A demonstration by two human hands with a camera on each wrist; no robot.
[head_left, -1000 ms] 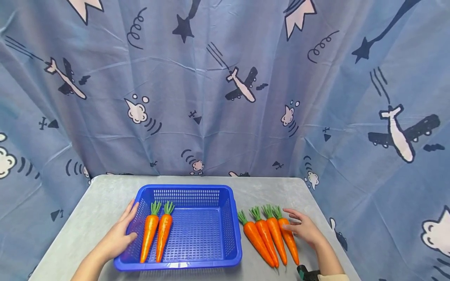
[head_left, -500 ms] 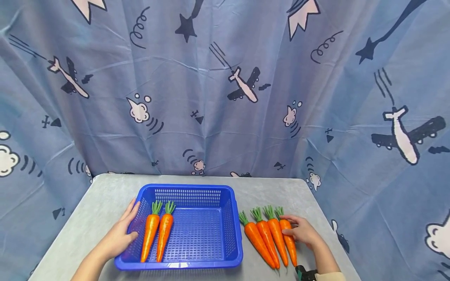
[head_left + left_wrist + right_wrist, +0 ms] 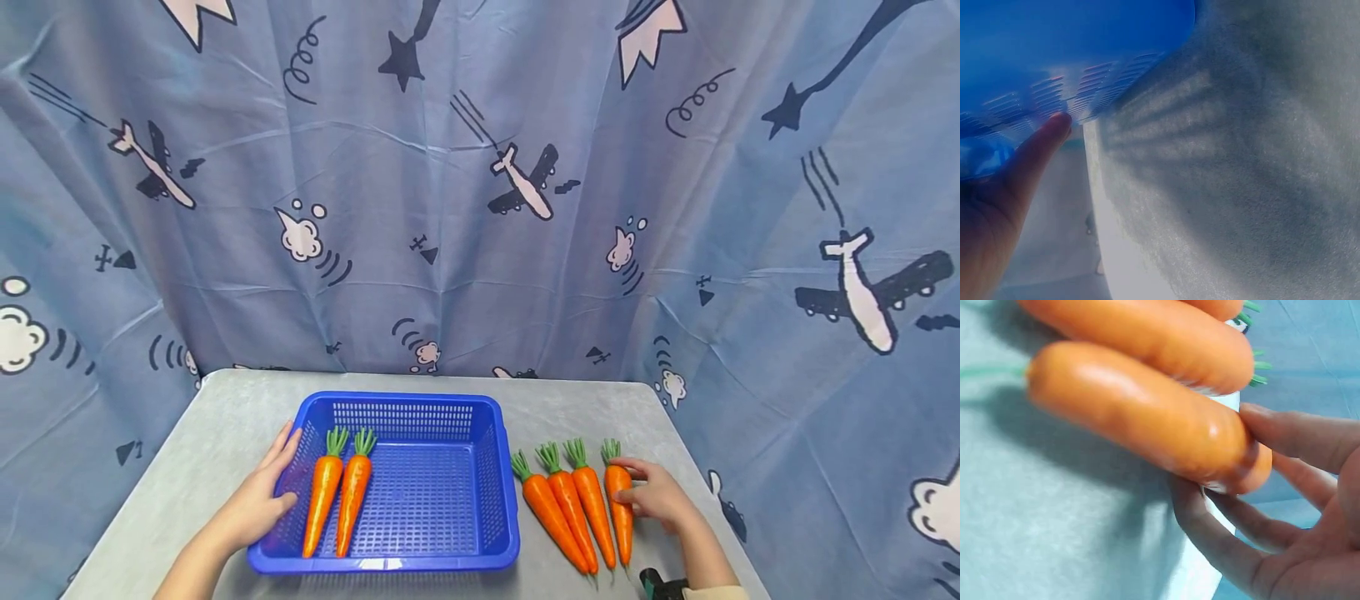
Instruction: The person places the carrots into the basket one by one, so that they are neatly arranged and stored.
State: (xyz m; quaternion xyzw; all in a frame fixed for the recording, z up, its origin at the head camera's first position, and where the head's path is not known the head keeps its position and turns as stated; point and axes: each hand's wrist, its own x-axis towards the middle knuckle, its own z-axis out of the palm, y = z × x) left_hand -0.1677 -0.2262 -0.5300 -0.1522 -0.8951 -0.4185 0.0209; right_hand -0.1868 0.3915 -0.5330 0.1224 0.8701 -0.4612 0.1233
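My right hand pinches the upper part of the rightmost orange carrot. In the right wrist view, the thumb and fingers sit on either side of that carrot near its leafy end. Three more carrots lie side by side just to its left on the table. At the left, my left hand rests against the left side of a blue plastic basket, fingers extended; the left wrist view shows the thumb touching the slotted wall. Two carrots lie inside the basket's left part.
A grey table carries the basket and the loose carrots. A blue patterned curtain hangs behind and at both sides. A dark strap is at the right wrist.
The right hand has come down onto the rightmost carrot and taken hold of it. That carrot's leafy end has swung right, away from the others. The left hand stays at the basket.
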